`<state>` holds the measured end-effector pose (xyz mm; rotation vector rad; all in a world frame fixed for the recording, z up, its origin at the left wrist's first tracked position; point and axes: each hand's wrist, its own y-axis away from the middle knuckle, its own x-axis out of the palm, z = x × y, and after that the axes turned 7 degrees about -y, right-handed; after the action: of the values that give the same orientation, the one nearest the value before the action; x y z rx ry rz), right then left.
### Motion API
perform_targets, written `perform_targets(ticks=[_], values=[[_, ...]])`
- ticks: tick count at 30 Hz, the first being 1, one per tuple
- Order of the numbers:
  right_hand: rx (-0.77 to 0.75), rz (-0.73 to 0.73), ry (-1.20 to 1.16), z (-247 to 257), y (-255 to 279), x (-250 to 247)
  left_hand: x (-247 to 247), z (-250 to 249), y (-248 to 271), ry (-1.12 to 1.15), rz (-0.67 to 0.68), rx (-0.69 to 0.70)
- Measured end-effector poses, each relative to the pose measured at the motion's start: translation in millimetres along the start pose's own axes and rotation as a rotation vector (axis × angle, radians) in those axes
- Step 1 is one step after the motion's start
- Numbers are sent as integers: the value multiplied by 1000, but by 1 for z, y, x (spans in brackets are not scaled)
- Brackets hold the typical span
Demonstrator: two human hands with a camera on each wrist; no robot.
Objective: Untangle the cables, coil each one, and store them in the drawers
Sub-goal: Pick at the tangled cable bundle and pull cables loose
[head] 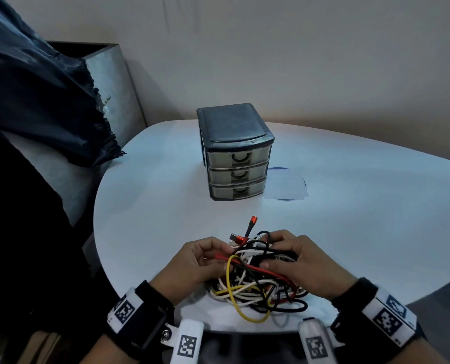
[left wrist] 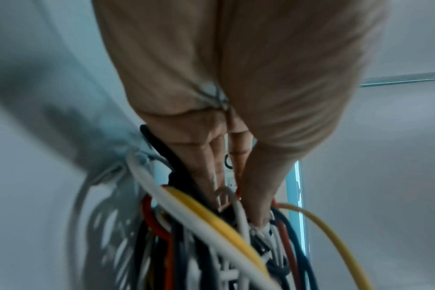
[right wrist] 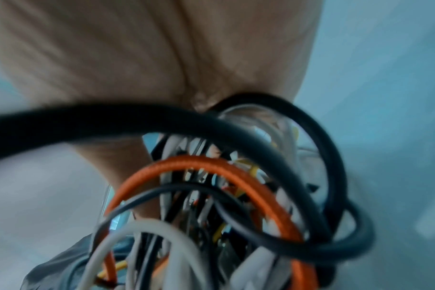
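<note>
A tangle of cables (head: 255, 279), white, black, red and yellow, lies at the near edge of the white table (head: 145, 200). My left hand (head: 200, 261) grips the tangle from the left, fingers curled into the strands. My right hand (head: 294, 258) grips it from the right, thumb pressed on a red cable. Red plugs (head: 245, 233) stick up behind the bundle. In the left wrist view my fingers (left wrist: 211, 160) dig in beside a yellow cable (left wrist: 211, 213). The right wrist view shows black and orange loops (right wrist: 236, 170) under my palm. The dark three-drawer box (head: 235, 151) stands farther back, all drawers closed.
A white paper sheet (head: 287, 183) lies right of the drawer box. A dark cloth (head: 40, 101) hangs over a chair at the left. The table ends close to my wrists.
</note>
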<state>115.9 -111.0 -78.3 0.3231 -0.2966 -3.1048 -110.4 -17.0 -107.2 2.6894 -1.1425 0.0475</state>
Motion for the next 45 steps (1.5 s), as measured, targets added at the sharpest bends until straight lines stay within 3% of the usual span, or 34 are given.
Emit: perform_targets(ticks=[7,11,15,22,26,28,30,32,33,36,42,44,45], values=[[45,134,117,2,-8,-5,19,-6,-5,49,-172,-22],[66,132,82,3,-9,-4,17,-6,-5,-145,-226,34],[88,23,-33,2,-9,-2,7,-8,-2,-242,-116,97],[107,-42,-123,6,-11,0,9,-8,-2,-323,-28,132],[159,-83,-174,10,-14,-3,4,-15,6,-390,156,124],[191,-78,-176,11,-17,-3,8,-11,10,-632,171,183],[206,-51,-143,11,-20,-6,17,-4,9,-898,43,351],[210,-16,-124,13,-21,-8,20,0,5,-960,-80,502],[206,-5,-122,15,-22,-10,19,-1,3,-903,-89,507],[218,-27,-138,16,-27,-17,9,-16,-5,-701,-42,391],[228,-81,-238,10,-40,-36,8,-42,-28,-628,-10,224],[175,-204,-215,14,-41,-41,9,-45,-33,-607,-28,166],[112,-342,-167,19,-38,-43,10,-46,-34,-617,-34,147]])
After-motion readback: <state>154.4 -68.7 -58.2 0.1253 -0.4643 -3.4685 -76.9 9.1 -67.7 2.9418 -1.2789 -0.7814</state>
